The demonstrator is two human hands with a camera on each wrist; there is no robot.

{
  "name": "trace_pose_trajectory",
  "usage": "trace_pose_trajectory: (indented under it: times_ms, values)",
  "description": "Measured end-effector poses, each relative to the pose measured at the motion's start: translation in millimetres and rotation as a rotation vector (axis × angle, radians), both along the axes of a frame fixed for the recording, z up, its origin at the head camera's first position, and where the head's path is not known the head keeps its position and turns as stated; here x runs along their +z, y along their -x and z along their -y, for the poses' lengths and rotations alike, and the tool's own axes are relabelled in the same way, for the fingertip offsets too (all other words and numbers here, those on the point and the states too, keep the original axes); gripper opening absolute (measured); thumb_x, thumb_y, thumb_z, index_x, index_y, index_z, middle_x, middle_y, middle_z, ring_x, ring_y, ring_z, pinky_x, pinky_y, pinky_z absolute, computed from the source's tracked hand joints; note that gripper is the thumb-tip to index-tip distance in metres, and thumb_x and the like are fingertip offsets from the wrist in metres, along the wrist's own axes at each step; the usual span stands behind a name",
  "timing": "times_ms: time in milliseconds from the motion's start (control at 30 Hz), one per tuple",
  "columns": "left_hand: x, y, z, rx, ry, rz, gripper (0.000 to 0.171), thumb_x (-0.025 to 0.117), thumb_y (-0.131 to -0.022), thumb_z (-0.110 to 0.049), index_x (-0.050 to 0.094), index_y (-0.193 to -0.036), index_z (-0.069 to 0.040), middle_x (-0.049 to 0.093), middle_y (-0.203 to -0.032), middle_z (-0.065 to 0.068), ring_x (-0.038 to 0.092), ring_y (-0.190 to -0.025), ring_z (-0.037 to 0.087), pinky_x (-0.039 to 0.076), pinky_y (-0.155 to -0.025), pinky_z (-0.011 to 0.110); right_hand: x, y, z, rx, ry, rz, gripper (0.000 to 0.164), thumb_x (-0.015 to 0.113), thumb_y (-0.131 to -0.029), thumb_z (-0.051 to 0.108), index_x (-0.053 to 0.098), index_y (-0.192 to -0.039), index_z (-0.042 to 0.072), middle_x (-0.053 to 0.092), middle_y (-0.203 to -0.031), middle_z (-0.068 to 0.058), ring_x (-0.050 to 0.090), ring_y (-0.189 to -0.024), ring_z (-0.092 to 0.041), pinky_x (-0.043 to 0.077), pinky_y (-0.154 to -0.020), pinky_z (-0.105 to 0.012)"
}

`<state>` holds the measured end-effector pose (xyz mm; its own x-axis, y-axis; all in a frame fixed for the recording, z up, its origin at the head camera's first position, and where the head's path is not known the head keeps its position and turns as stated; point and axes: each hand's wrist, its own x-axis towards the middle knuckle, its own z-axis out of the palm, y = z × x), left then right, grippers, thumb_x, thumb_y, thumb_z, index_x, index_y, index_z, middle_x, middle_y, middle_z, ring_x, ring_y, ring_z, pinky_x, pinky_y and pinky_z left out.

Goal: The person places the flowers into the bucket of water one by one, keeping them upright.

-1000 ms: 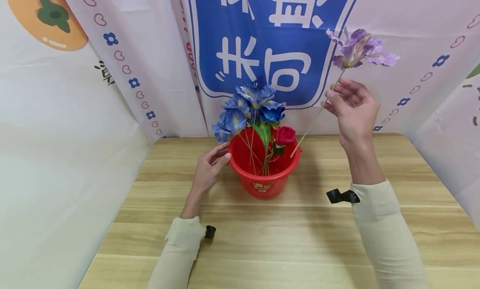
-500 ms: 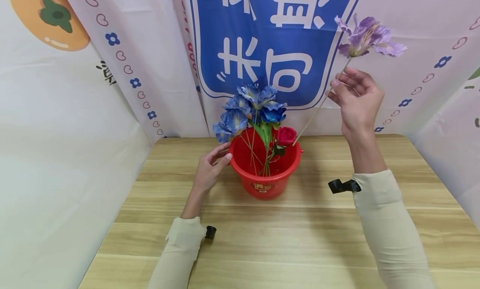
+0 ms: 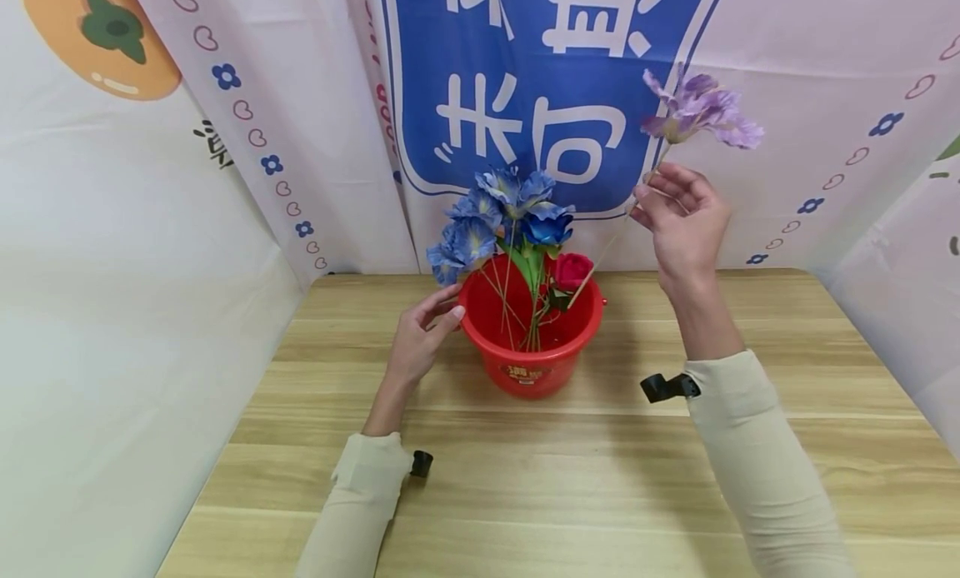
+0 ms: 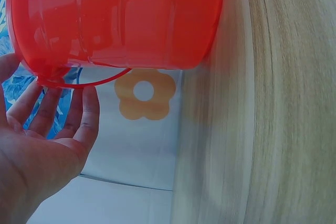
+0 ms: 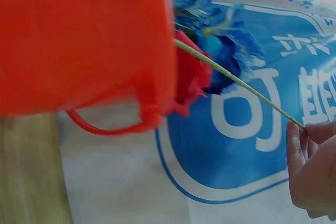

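Observation:
In the head view, my right hand [image 3: 688, 224] pinches the thin stem of a purple artificial lily [image 3: 701, 112] between thumb and fingers. The bloom is up and the stem slants down left, its lower end over the bucket mouth, near the red rose [image 3: 573, 271]. The red bucket [image 3: 528, 370] stands upright on the table, with several blue flowers [image 3: 472, 238] and the rose inside. My left hand [image 3: 422, 332] touches the bucket's left rim; in the left wrist view its fingers [image 4: 86, 111] reach fairly straight to the rim by the handle. The right wrist view shows the stem [image 5: 236, 81] running from the bucket to my fingertips.
The bucket is on a wood-grain table [image 3: 570, 495], near its back edge. A printed cloth [image 3: 480, 103] with a blue sign hangs close behind. White cloth walls [image 3: 112, 311] stand at both sides. The bucket's red handle [image 5: 113, 129] hangs down.
My right hand first rose slightly rightward with the purple lily, then came down and left. The stem's end now sits farther left over the bucket. My left hand stays at the rim.

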<state>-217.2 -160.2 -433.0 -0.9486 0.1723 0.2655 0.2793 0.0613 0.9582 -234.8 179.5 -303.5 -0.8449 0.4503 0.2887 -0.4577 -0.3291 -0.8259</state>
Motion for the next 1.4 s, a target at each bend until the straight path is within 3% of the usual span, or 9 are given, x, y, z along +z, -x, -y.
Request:
trace_pose_trajectory:
  times_ms: [300,733,833,967,1133,1400]
  values:
    - [0.5,0.7,-1.1,-0.004,-0.004,-0.005,0.046,0.067,-0.105,-0.011,0.061,-0.148,0.002,0.064,-0.149,0.023,0.063,-0.133,0.038,0.063,-0.09,0.02,-21.4,1.9,15.9,0.041,-0.099,0.039,0.029,0.076,-0.09,-0.013,0.076,-0.113,0.003,0.076,-0.096,-0.004,0.075,-0.08,-0.014,0.067,-0.07,-0.026]
    - [1.0,-0.3,-1.6,-0.004,0.017,-0.002,0.046,0.067,-0.105,-0.013,0.061,-0.148,0.001,0.063,-0.151,0.021,0.063,-0.134,0.039,0.063,-0.09,0.019,-45.0,-7.5,24.6,0.106,-0.294,0.2,0.036,0.078,-0.094,-0.005,0.071,-0.129,-0.001,0.076,-0.103,0.0,0.077,-0.09,-0.014,0.066,-0.076,-0.024]
    - [0.9,-0.2,-1.7,-0.003,0.016,-0.004,0.046,0.067,-0.105,-0.012,0.061,-0.148,0.002,0.063,-0.151,0.022,0.063,-0.133,0.038,0.063,-0.089,0.019,-47.2,-9.8,26.3,0.113,-0.352,0.246,0.037,0.078,-0.095,-0.001,0.072,-0.131,0.002,0.076,-0.106,0.0,0.077,-0.095,-0.016,0.066,-0.08,-0.025]
    - [0.8,-0.2,-1.6,-0.003,0.01,-0.003,0.046,0.067,-0.105,-0.01,0.06,-0.149,0.003,0.062,-0.151,0.023,0.063,-0.133,0.039,0.063,-0.089,0.019,-48.4,-11.4,30.0,0.113,-0.418,0.274,0.037,0.078,-0.096,0.001,0.072,-0.133,0.003,0.076,-0.114,-0.011,0.077,-0.097,-0.019,0.066,-0.081,-0.025]
    - [1.0,-0.6,-1.2,0.0,0.006,-0.004,0.046,0.067,-0.105,-0.01,0.06,-0.149,0.003,0.062,-0.151,0.023,0.063,-0.133,0.039,0.064,-0.088,0.02,-47.2,-13.5,35.4,0.113,-0.479,0.275,0.037,0.076,-0.097,0.0,0.07,-0.134,0.0,0.073,-0.122,-0.023,0.077,-0.095,-0.019,0.066,-0.079,-0.022]
    - [0.0,-0.8,-0.8,0.001,0.001,-0.003,0.046,0.067,-0.105,-0.011,0.061,-0.148,0.003,0.063,-0.15,0.023,0.063,-0.133,0.038,0.063,-0.089,0.019,-34.8,-15.6,50.2,0.109,-0.586,0.241,0.036,0.075,-0.097,0.001,0.07,-0.133,-0.003,0.074,-0.122,-0.026,0.075,-0.091,-0.013,0.065,-0.076,-0.021]
